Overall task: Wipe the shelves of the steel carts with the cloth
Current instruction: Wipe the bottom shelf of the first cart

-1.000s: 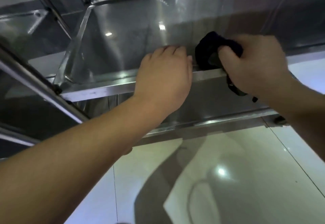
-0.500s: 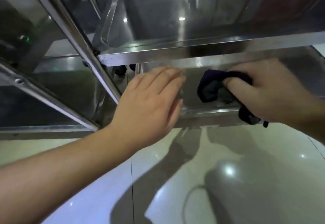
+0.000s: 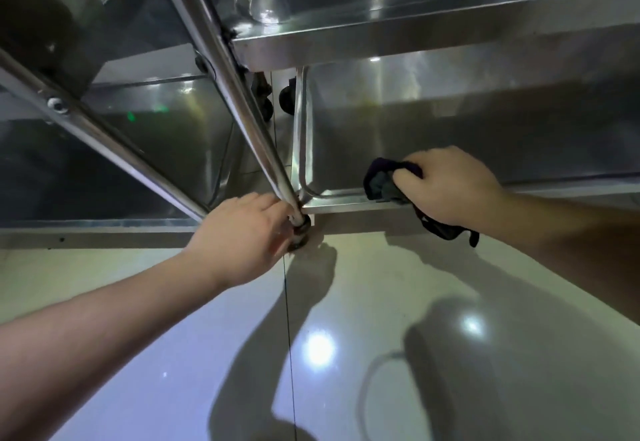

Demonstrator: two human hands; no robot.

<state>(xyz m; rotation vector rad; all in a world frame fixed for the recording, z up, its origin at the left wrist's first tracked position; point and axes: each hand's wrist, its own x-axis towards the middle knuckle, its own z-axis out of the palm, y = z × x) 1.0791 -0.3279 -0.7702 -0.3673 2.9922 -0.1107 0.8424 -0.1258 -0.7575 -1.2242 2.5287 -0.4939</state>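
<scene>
Two hands: right hand [image 3: 446,188] pinching cloth [image 3: 381,181] on bottom shelf [image 3: 346,198], left hand [image 3: 242,233] curled around post [image 3: 256,122].

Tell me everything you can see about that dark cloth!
The cloth is dark, purplish-black with a greyer fold, soft and bunched into a wad. The right hand grips it, fingers curled over the top. It is pressed on the front rim of the cart's bottom shelf, near the left corner. A loose end dangles below the hand, over the rim, above the floor. Whether it is wet cannot be told.
</scene>
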